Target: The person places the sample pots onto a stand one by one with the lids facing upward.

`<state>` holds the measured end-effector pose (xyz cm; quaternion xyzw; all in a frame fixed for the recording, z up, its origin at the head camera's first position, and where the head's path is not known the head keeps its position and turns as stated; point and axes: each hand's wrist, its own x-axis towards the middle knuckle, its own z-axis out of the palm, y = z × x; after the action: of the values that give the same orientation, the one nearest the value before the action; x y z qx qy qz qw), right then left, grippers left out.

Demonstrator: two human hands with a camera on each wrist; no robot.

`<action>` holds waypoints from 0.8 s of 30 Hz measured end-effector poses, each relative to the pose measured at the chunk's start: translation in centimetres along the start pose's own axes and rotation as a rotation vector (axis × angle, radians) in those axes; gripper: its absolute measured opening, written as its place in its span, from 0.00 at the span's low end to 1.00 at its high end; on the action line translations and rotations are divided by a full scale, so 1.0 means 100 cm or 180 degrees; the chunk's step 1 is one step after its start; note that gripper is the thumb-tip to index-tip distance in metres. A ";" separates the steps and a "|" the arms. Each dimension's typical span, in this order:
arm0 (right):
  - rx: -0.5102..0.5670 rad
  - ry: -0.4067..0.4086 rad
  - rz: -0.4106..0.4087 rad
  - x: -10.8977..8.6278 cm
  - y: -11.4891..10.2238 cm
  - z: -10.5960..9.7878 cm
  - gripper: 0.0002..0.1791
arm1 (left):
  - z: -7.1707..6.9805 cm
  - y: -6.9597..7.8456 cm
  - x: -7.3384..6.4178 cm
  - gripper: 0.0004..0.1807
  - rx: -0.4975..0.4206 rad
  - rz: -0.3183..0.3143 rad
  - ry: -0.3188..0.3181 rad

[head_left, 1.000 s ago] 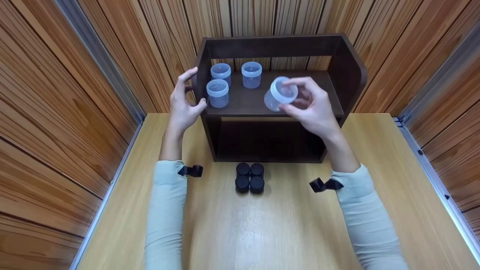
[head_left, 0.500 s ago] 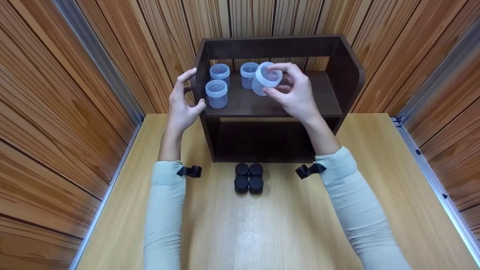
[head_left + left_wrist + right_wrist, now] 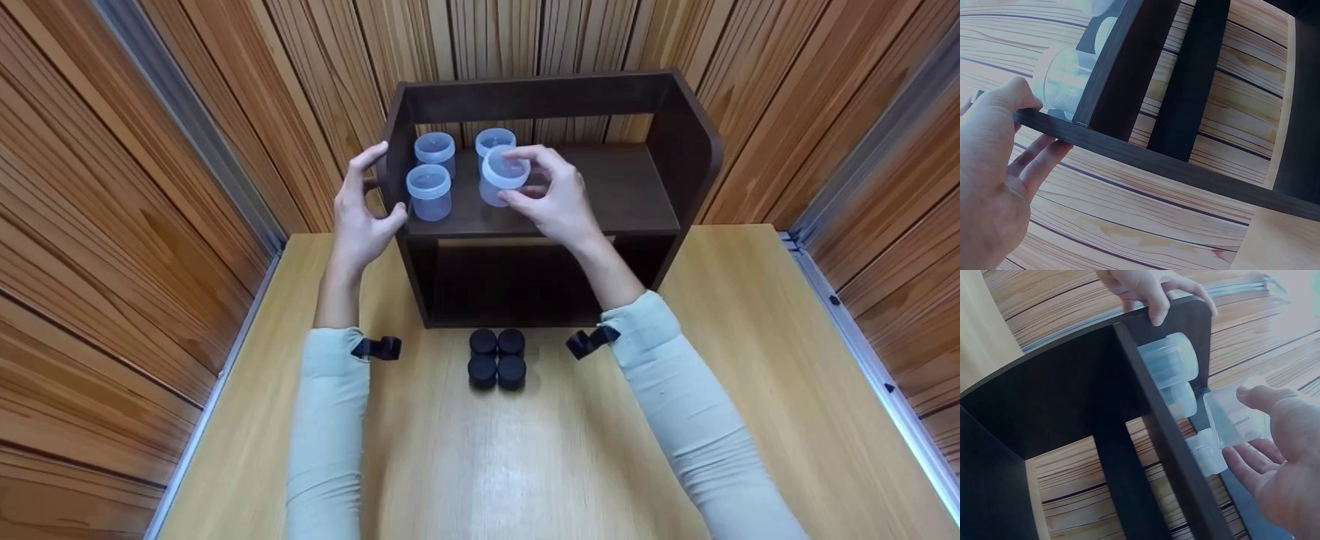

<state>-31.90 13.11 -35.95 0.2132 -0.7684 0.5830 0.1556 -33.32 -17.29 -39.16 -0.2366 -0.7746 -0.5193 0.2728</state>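
The right hand, thumb and fingers curled, pinches a translucent round plastic cup, apparently above the dark brown wooden shelf near its upper front edge. The left hand grips its left side panel. This looks like placing, which calls for lowering it level, then parting the right fingers.

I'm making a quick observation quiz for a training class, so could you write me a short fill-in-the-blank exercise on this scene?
1. As the head camera sees it, the left hand grips the dark rack at its ____ side.
2. Besides the held cup in the right hand, ____ other cups stand on the upper shelf.
3. The round pieces on the table are ____ in colour.
4. They stand in two rows of ____ each.

Missing words: left; three; black; two.
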 end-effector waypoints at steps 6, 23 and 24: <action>-0.0025 -0.0027 0.0061 0.000 0.008 0.005 0.27 | 0.001 -0.001 0.000 0.40 0.0018 0.0005 -0.0014; -0.0183 -0.0251 0.0230 -0.001 0.019 0.008 0.27 | 0.001 -0.001 -0.001 0.39 -0.0007 0.0004 0.0021; -0.0193 -0.0254 0.0248 -0.001 0.020 0.008 0.27 | 0.002 -0.001 -0.001 0.39 -0.0001 -0.0001 0.0009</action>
<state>-32.80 12.86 -37.86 0.2014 -0.7990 0.5561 0.1085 -33.35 -17.20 -39.36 -0.2358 -0.7741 -0.5198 0.2737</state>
